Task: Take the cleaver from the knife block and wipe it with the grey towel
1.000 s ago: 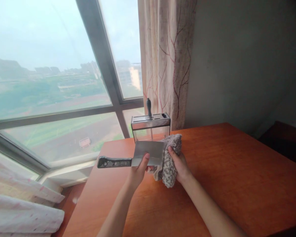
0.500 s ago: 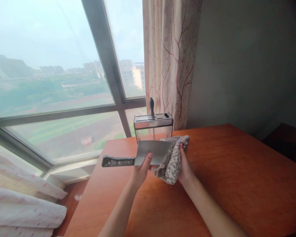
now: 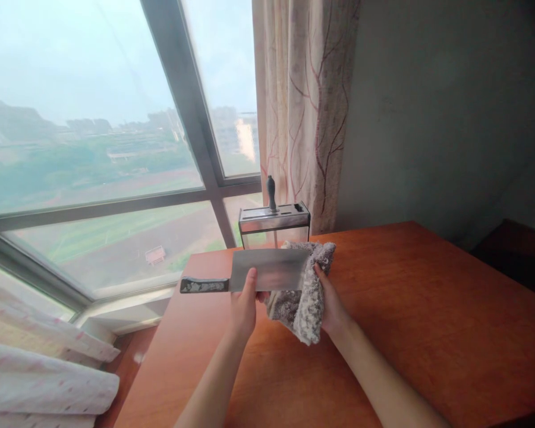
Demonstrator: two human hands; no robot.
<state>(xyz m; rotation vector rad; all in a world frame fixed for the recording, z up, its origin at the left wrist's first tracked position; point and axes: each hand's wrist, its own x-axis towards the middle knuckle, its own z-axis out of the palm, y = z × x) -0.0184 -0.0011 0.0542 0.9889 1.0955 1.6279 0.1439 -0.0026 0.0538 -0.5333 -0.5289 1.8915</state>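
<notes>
A cleaver [image 3: 267,270] is held above the table, its broad blade level and its dark handle pointing left. My left hand [image 3: 244,303] grips the blade near the handle end, thumb on the face towards me and the other fingers behind it. My right hand [image 3: 332,300] is closed on a fluffy grey-and-white cloth [image 3: 310,309], which wraps over the blade's right end and hangs below it. Part of the cloth lies behind the blade. Behind the cleaver stands a knife block [image 3: 274,220] with a metal top and clear sides, a dark-handled tool upright in its slot.
The reddish-brown wooden table [image 3: 405,309] spreads beneath my hands. Beyond it rise a large window [image 3: 93,148] and a patterned curtain [image 3: 307,107]. More curtain fabric [image 3: 40,380] hangs at the lower left. A dark wall [image 3: 441,107] is on the right.
The cleaver and my left hand have shifted a little left, and the blade now faces me more squarely. The cloth has moved slightly left and hangs lower.
</notes>
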